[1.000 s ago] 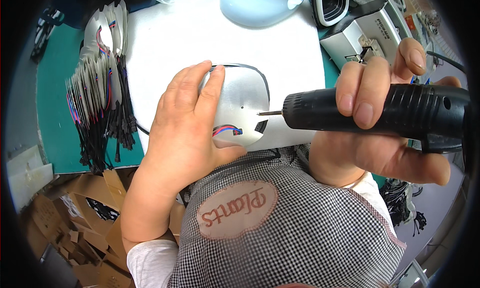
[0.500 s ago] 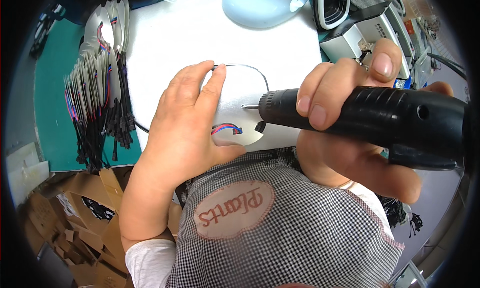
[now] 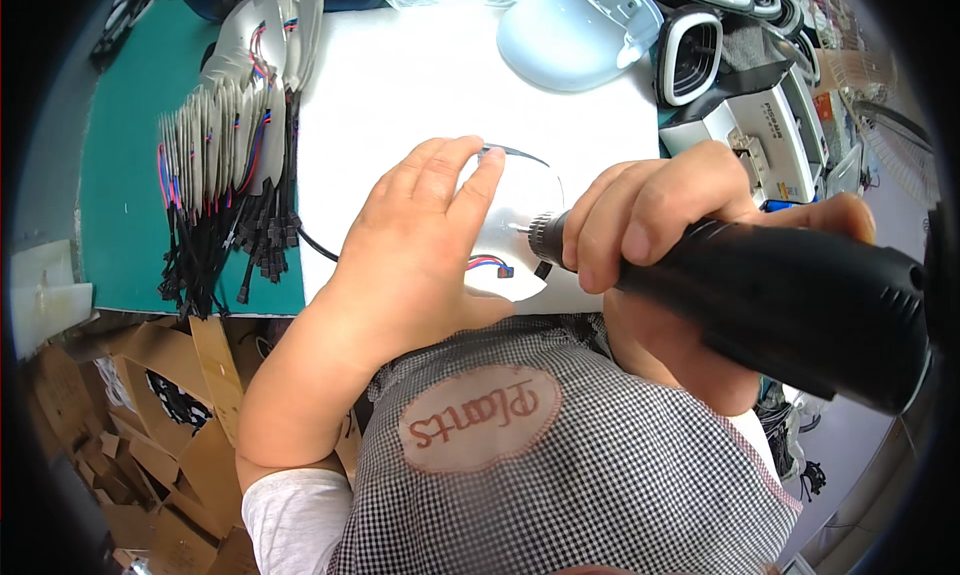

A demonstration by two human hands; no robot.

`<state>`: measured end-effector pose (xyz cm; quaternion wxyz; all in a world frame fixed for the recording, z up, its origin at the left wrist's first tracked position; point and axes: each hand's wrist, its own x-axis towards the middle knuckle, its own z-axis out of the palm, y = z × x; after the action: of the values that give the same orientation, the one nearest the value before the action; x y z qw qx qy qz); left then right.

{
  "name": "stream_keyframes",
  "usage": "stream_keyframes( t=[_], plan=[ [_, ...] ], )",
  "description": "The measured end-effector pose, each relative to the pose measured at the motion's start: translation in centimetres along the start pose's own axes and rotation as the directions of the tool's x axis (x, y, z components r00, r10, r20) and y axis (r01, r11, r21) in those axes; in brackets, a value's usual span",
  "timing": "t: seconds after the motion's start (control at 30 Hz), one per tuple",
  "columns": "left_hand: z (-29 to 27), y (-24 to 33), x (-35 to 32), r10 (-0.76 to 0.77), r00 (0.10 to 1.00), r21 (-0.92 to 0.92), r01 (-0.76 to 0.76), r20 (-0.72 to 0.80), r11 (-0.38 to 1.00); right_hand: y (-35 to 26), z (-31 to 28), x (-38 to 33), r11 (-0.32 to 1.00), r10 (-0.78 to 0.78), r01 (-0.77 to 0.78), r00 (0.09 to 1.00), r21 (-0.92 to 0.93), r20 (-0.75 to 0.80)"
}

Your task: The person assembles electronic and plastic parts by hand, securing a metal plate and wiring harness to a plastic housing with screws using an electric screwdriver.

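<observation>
Green surface (image 3: 120, 235) is showing beyond a white sheet (image 3: 400, 85), where the silvery plate (image 3: 507, 197) is lying beneath my left hand (image 3: 420, 240), that grip spreading fingers and thumb apart across it. From here I am clamping the black power driver (image 3: 790, 295) in my right hand (image 3: 700, 190), its bit reaching the plate; I am judging this as screw-driving, calling for steady, aligned pressure. Compared with half a second ago, the driver's rear is sitting lower.
</observation>
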<state>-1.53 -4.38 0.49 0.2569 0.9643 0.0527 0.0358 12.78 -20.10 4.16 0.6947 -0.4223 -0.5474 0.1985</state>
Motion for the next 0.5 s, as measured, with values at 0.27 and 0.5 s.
stream_keyframes(
  t=[0.27, 0.5],
  plan=[
    [-0.2, 0.4, 0.5, 0.001, 1.000, 0.021, -0.002, 0.022, 1.000, 2.5, -1.4, -0.6, 0.951, -0.243, 0.268, 0.956, 0.154, -0.163],
    [-0.7, 1.0, 0.5, 0.020, 0.999, 0.061, -0.023, 0.050, 0.998, -4.4, -10.5, -1.7, 0.904, -0.422, 0.366, 0.843, -0.221, -0.333]
  ],
)
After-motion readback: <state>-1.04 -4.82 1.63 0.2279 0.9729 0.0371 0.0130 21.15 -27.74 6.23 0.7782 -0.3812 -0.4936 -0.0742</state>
